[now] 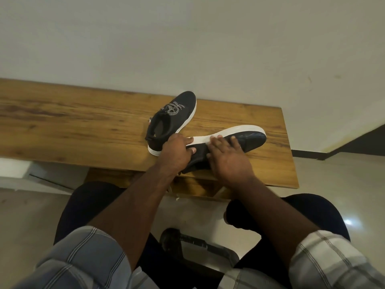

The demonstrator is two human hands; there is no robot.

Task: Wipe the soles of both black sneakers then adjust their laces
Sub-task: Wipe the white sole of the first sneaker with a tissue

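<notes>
Two black sneakers with white soles are on a wooden table [83, 122]. The far sneaker [177, 113] stands upright with its patterned laces up, toe toward the wall. The near sneaker [248, 138] lies on its side, its white sole edge facing the wall and its toe to the right. My left hand [177, 151] grips the near sneaker at its heel end, fingers curled over the sole edge. My right hand [227, 155] rests flat on the sneaker's upper, fingers spread and reaching the sole. No cloth is visible in either hand.
The table runs along a white wall [187, 38] and ends at the right near a dark skirting [308, 153]. My knees [91, 197] sit below the table's front edge. A dark stool base [198, 245] stands on the pale floor between my legs.
</notes>
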